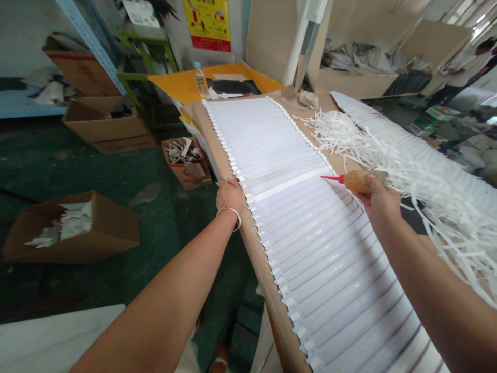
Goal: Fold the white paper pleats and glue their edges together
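Note:
My right hand (375, 194) is closed around a yellowish-brown squeeze glue bottle (357, 181). Its thin red nozzle points left, at the right end of a white strip (293, 184). The strip lies across a long row of overlapping white sheets (330, 248) with toothed edges. Nearer sheets look glossy, while the farther ones look matt. At the left table edge, beside the strip's left end, my left hand (230, 197) is curled, with a bracelet at the wrist. Most of its fingertips are hidden, and what they grip cannot be made out.
Loose white paper strips (361, 134) are heaped right of the sheets, beside another fanned row (435, 150). A plastic bottle (201, 80) stands on orange board (171, 85) at the far end. Cardboard boxes (112, 230) with scraps sit on the floor to the left.

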The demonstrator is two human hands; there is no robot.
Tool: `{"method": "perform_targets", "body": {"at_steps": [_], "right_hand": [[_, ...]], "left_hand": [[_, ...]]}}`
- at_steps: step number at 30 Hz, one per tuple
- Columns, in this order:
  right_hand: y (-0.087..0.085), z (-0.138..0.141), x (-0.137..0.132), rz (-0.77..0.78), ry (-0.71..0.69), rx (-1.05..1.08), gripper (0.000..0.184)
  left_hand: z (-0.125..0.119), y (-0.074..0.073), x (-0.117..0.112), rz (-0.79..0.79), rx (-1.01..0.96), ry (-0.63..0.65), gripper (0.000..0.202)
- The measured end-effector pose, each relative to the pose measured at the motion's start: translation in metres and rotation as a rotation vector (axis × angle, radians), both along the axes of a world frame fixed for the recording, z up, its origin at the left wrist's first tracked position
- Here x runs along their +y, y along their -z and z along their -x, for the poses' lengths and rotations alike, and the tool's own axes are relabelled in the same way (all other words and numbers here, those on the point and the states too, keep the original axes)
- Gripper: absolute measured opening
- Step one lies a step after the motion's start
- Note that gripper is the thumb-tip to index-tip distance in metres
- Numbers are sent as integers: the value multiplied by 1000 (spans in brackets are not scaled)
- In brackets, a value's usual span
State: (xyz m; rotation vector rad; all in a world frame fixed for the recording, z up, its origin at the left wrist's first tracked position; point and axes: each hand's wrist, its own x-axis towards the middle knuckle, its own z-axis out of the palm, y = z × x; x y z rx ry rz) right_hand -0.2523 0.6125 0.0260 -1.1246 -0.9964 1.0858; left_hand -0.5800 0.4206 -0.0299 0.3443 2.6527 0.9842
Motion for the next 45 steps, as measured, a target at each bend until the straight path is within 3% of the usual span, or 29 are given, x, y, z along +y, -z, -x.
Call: {"method": "perform_targets", "body": {"at_steps": [11,18,24,28,32,37,39,42,45], "right_hand": [[-7,35,-64,-25,-187,-9,43],[-5,60,-103,21,-273,-34,58],[2,79,-134,28,-278,-71,65],[6,86,-149,-29,-277,-236,66],[1,78,-158,-258,-231,-536,66],[-19,36,-140,-733,-196,-757,75],[-28,17,-117,-777,-110,-732,77],[-39,-4,-69,-523,35,-430,56],[-42,-14,-21,-203,-6,-39,26]], "left_hand": [[-2,-3,-1,-21,-3,-17,30],[-5,-7,-2,-35,4,-37,24],[-5,-5,-1,-39,0,-44,23],[-4,-3,-1,-45,1,-31,26],[-3,-1,-1,-46,4,-20,27],[-2,0,-1,-38,4,-16,28],[-2,0,-1,-35,1,-12,30],[-1,0,-1,-30,-2,-8,32],[-1,0,-1,-25,-1,-4,34]]}}
